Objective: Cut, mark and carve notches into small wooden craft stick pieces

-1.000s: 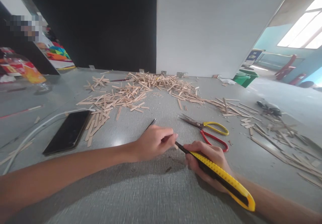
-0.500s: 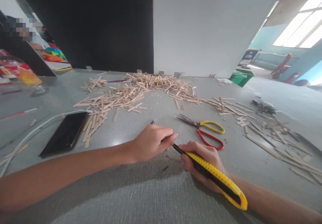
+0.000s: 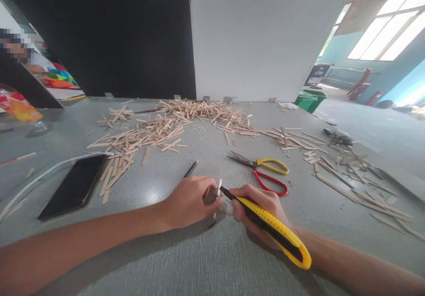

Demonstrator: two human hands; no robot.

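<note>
My right hand [image 3: 260, 207] is wrapped round a yellow and black utility knife [image 3: 270, 225], its tip pointing up and left. Between the thumb and fingers of my left hand [image 3: 192, 200] is a small pale wooden stick [image 3: 219, 188], held nearly upright above the table. The knife tip is right beside the stick; whether it touches cannot be made out. Just behind my left hand lies a dark pen [image 3: 191, 168], partly hidden by it. Scissors [image 3: 255, 163] with one yellow and one red handle lie beyond my right hand, blades parted.
Wooden sticks [image 3: 199, 110] are heaped along the back of the table, with more strips [image 3: 361, 189] at the right. A phone [image 3: 75, 185] with a white cable [image 3: 53, 169] lies at left. A bottle [image 3: 21, 107] stands far left; black and white panels [image 3: 252, 39] rise behind.
My left hand has opened out from its closed pose, and the stick now shows between its fingers. The knife tip has come beside the stick. The view has shifted slightly right, exposing more pen.
</note>
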